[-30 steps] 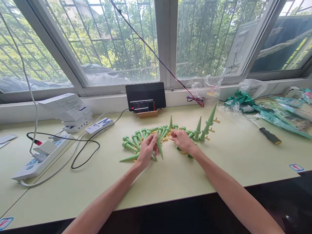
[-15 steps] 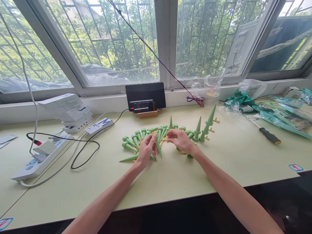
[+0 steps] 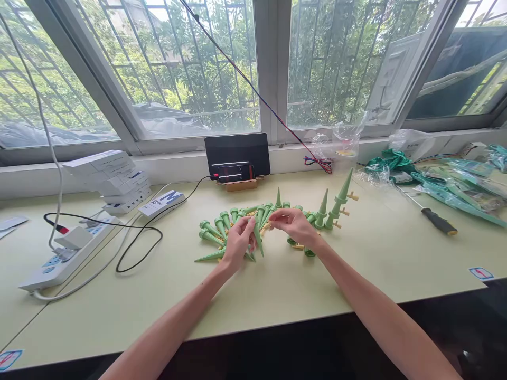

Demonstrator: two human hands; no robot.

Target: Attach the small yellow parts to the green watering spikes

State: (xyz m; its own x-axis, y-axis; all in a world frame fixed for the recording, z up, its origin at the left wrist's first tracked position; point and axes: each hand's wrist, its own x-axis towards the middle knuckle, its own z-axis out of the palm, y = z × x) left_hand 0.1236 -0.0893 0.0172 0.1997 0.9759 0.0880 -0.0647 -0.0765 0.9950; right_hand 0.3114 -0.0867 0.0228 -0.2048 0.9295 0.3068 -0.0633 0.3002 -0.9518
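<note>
My left hand is closed around a green plant watering spike, whose point slants down toward the table. Close by on its right, my right hand pinches thumb and fingertips together beside small yellow valves; whatever the pinch holds is too small to make out. More green spikes lie in a heap behind and left of my hands, some partly hidden by them. To the right, several spikes with yellow side valves stand upright, stacked into one another.
A phone and a black tablet lean on a stand at the back. White boxes, a power strip and looped cables are on the left. A screwdriver and green plastic bags lie on the right.
My right hand has shifted very slightly, its fingertips pinching closer together near the yellow valves. The left hand keeps its hold on the spike.
</note>
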